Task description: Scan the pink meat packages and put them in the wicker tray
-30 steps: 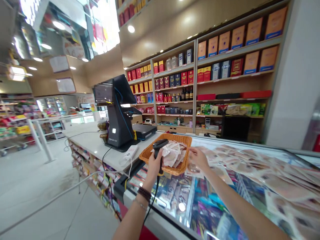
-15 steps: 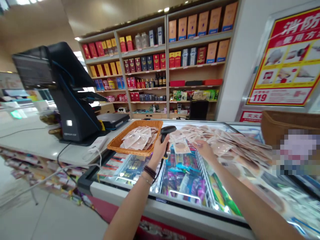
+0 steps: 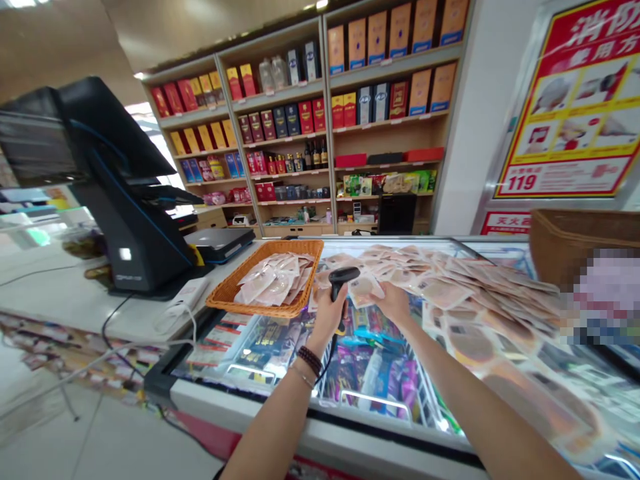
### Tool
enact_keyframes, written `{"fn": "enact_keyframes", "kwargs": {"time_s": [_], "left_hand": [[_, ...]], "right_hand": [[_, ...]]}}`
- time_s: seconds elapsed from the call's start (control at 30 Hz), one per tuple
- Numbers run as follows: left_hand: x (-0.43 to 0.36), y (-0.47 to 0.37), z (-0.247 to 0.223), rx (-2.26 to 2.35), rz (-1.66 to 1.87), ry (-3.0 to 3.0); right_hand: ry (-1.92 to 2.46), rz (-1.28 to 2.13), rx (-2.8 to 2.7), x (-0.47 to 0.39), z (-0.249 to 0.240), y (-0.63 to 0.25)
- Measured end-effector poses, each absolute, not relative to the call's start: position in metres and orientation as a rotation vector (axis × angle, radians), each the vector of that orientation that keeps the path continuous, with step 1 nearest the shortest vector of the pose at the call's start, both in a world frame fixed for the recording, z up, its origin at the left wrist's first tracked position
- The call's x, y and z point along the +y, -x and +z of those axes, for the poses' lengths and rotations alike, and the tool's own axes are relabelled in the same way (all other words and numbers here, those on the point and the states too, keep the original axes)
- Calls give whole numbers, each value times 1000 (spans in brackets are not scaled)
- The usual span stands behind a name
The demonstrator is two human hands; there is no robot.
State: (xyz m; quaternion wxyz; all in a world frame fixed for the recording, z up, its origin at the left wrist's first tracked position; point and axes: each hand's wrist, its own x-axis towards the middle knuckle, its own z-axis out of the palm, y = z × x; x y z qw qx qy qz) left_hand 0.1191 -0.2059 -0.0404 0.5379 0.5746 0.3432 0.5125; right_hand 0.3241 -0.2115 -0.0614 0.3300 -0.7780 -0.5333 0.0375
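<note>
My left hand point(image 3: 329, 319) is closed round the handle of a black barcode scanner point(image 3: 344, 274), whose head tilts toward the right. In my right hand point(image 3: 394, 305) I grip the edge of a flat, clear-and-white packet point(image 3: 364, 289), just to the right of the scanner head. Many similar packets point(image 3: 500, 293) lie spread and overlapping over the glass top of a chest freezer on the right. An orange wicker basket point(image 3: 260, 309) to the left of my hands holds more packets point(image 3: 275, 279).
A dark checkout terminal point(image 3: 135, 220) stands on the white counter at left, with a flat scale point(image 3: 220, 241) behind it and a white cable point(image 3: 125, 345) trailing past. A brown basket point(image 3: 580, 233) is at far right. Shelves point(image 3: 287, 177) of boxed goods line the back.
The packet in my right hand has lifted and turned beside the scanner head. My right hand has shifted slightly left, and the scanner slightly right and down. The view has shifted a little.
</note>
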Motion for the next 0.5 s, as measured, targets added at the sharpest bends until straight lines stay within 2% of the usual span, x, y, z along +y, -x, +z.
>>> {"fn": "enact_keyframes", "kwargs": {"time_s": [0.2, 0.5], "left_hand": [[-212, -123, -38, 792, 1221, -1441], [-213, -123, -35, 755, 1195, -1399]], "right_hand": [[1760, 116, -1061, -210, -78, -339], [1651, 133, -959, -210, -80, -344]]}}
